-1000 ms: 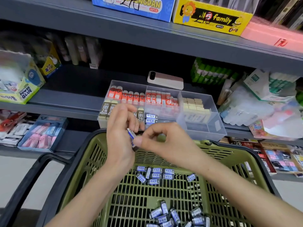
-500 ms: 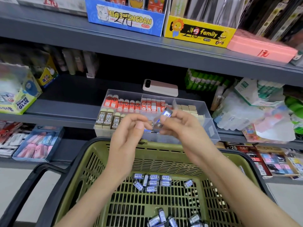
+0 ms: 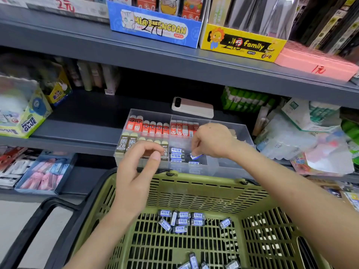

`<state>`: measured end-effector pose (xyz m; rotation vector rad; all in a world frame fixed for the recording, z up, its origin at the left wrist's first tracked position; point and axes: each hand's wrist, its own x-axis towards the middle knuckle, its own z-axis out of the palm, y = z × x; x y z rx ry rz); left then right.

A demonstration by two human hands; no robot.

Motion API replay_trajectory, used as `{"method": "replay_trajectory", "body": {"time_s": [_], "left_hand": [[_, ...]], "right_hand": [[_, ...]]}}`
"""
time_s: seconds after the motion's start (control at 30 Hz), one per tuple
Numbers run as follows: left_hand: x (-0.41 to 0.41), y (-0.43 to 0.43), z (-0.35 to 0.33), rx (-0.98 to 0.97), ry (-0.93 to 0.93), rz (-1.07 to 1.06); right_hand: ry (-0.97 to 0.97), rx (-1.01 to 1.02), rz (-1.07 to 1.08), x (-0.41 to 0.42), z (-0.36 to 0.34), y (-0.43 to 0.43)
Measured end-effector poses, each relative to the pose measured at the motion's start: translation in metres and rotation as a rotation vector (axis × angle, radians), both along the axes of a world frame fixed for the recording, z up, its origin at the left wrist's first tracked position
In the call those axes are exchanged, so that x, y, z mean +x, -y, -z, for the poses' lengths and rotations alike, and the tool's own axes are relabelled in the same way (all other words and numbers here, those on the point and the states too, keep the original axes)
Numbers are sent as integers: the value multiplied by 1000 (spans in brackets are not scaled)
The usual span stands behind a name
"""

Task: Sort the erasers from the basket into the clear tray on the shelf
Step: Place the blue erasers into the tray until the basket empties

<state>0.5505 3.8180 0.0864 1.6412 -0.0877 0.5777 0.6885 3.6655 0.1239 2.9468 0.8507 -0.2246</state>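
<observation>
A clear divided tray [image 3: 240, 131] sits on the middle shelf with rows of red, olive 2B and blue-white erasers. My right hand [image 3: 212, 140] reaches down into its middle front compartment and pinches a blue-white eraser [image 3: 196, 156] just above the ones lying there [image 3: 177, 153]. My left hand [image 3: 138, 167] hovers in front of the tray's left part, fingers loosely curled, holding nothing. Below, the green basket [image 3: 194, 191] holds several more blue-white erasers [image 3: 181, 220] on its floor.
A pink-and-white phone [image 3: 193, 107] lies behind the tray. Glue boxes [image 3: 23, 113] stand on the left, bagged stationery [image 3: 303, 140] on the right. The upper shelf edge [image 3: 174, 61] overhangs the tray. A blue bin [image 3: 46, 171] sits on the lower shelf.
My right hand took the eraser from between both hands and moved it forward and down into the tray's middle compartment. My left hand let go and stayed back, empty.
</observation>
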Motion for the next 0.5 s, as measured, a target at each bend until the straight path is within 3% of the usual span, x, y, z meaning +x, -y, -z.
{"method": "replay_trajectory", "body": {"time_s": [0.2,0.5], "left_hand": [[0,-1,-3,21,28,15],[-1,0,-3,36,23,10]], "right_hand": [[153,69,-29,-11,21,5],[258,-233,-155,-15,23,1]]}}
